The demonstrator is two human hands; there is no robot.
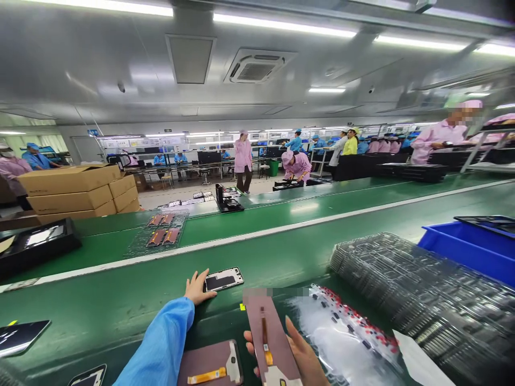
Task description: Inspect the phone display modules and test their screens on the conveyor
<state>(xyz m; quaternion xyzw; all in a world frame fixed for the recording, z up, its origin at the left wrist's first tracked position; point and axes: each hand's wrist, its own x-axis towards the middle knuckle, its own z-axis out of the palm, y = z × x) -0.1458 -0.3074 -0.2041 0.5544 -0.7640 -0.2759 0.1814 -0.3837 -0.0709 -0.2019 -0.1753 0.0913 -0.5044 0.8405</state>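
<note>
Head cam: L hand [197, 287], fingers [200, 279] apart, resting on green belt surface [120, 316], just beside 1 phone frame [223, 279]. R hand [292, 343] fingers [295, 338] clamped on 1 display panel [263, 335], held above belt. 1 more panel [211, 364] on belt. Clear tray stack [422, 289] at right, near 1 blue bin [470, 249] w/ 1 black tray [483, 220] inside.
</note>
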